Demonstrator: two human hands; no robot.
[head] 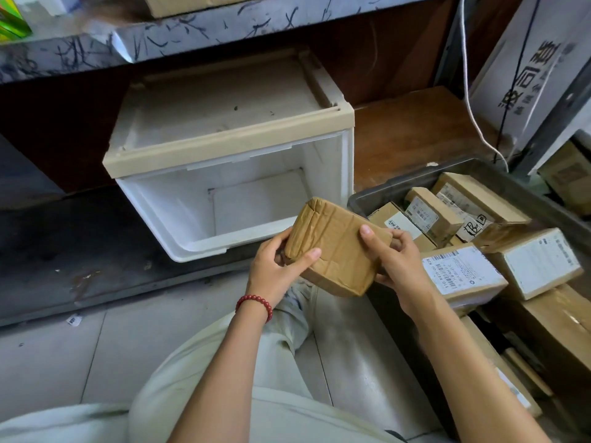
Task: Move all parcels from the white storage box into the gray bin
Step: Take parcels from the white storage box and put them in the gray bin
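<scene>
Parcel held by both: left grip pinches one end, right grip clasps other; long axis grip to grip. Gray bin just right of right grip (nearer).

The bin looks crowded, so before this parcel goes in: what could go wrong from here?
1. The gray bin is heaped with boxes; the taped parcel set on top could slide off or dislodge the labelled box at the near edge.
2. The left hand and right hand hold the parcel by its ends, and its glossy tape might slip.
</scene>
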